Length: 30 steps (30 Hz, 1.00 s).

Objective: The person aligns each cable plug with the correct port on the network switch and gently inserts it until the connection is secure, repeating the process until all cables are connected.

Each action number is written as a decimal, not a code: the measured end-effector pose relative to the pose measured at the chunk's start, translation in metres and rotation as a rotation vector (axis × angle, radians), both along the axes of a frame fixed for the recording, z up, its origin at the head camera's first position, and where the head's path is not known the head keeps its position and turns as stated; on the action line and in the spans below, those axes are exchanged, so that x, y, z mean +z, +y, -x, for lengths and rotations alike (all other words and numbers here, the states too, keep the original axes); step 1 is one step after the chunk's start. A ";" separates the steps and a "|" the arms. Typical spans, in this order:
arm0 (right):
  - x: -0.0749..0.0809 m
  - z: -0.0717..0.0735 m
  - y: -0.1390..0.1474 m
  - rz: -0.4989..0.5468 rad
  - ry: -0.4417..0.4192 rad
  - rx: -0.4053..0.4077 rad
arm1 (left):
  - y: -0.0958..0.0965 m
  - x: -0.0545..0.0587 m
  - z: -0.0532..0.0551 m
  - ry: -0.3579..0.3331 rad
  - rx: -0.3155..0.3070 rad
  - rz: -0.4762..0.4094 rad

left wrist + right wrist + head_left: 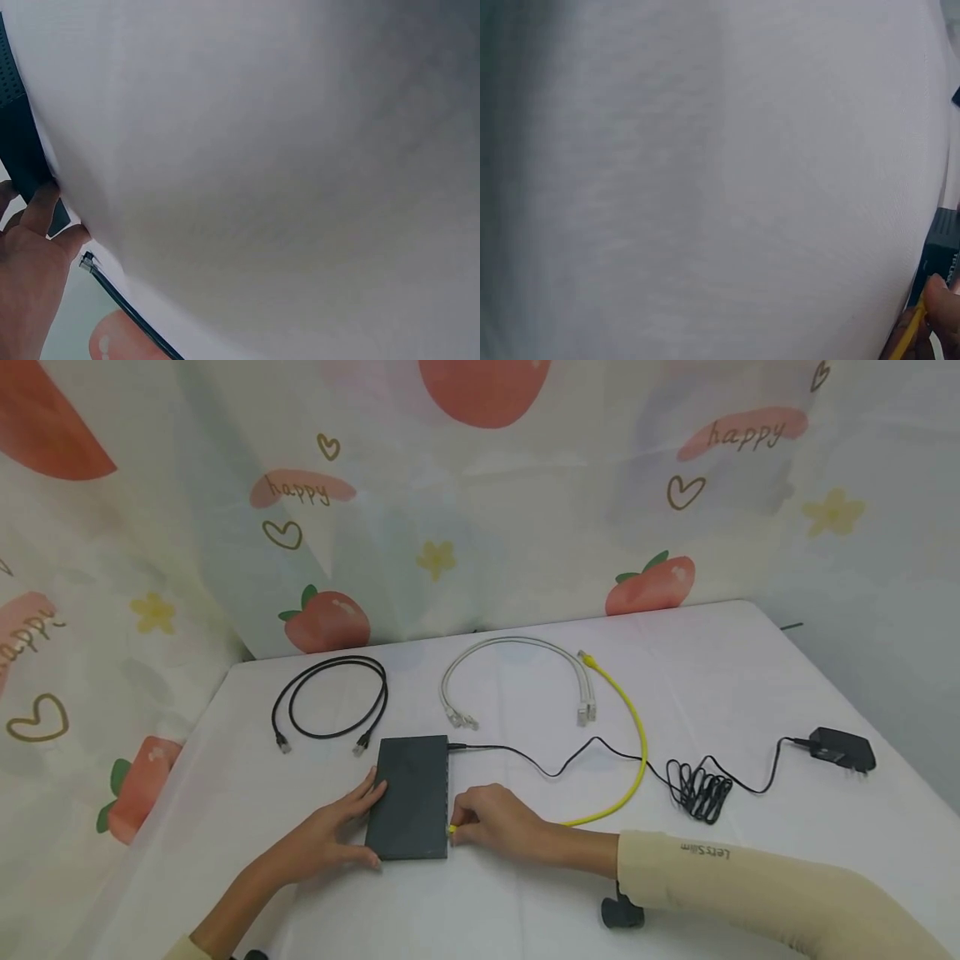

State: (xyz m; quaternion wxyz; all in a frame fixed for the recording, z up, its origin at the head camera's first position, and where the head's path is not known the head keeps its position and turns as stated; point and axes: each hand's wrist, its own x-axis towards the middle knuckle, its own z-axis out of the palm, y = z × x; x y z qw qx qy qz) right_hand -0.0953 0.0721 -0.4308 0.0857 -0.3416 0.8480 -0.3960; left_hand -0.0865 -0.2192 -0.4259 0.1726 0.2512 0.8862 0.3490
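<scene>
A flat black router-like box (408,797) lies on the white table. My left hand (330,831) rests against its left side, fingertips on the edge and thumb by the near-left corner. At the box's right side my right hand (498,820) pinches the plug end of a yellow network cable (636,777), right at the row of ports. The cable curves out to the right and back, its other plug lying near the grey cables. In the right wrist view, thumb and fingers hold the yellow cable (909,334) beside the box (945,232). The ports are mostly hidden.
A coiled black network cable (386,685) lies at the back left, and grey cables (517,639) at the back middle. A thin black power cord (555,774) runs from the box to a bundled coil (701,792) and a power adapter (842,749) at right.
</scene>
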 end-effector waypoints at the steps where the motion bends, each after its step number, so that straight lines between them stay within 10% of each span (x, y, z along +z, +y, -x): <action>1: 0.000 0.000 0.000 0.000 0.001 0.000 | 0.000 0.000 0.000 0.007 -0.003 -0.001; 30: 0.006 0.001 0.005 -0.006 -0.062 0.050 | 0.000 0.002 -0.001 -0.022 -0.007 -0.051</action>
